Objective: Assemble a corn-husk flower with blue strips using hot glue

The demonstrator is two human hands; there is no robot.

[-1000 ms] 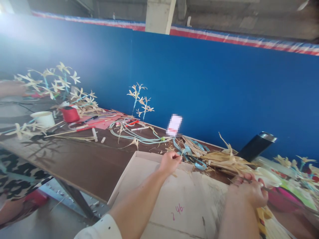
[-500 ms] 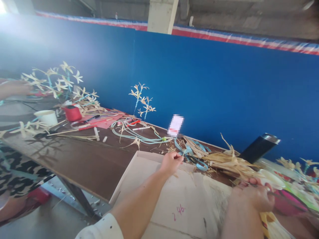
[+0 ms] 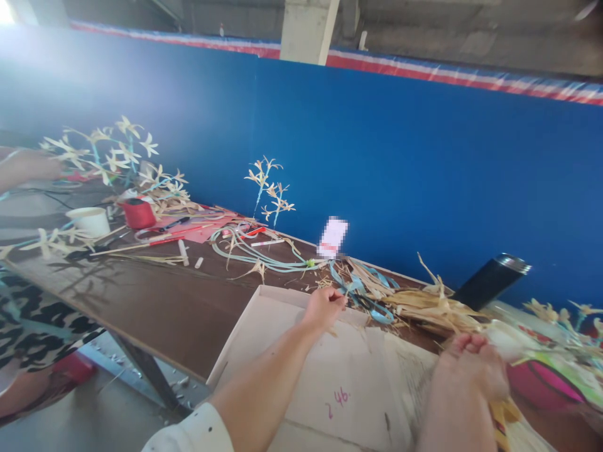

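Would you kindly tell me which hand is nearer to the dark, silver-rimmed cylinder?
Right. The right hand is on the near side of the dark cylinder, apart from it; the left hand is farther off to its left, with dried husks between.

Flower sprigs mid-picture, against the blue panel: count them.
2: the left sprig, higher up; the right sprig, just beside it and lower. Neither seems to hide another.

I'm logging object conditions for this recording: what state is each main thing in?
Left hand: thumb and fingertips pinched together
Right hand: fingers curled, grip unclear
Blue ribbon: loosely looped
Dried husks: heaped
Cardboard: flat, handwritten on
Pale cord: loosely coiled
White cup: upright
Dark bottle: slanted in view
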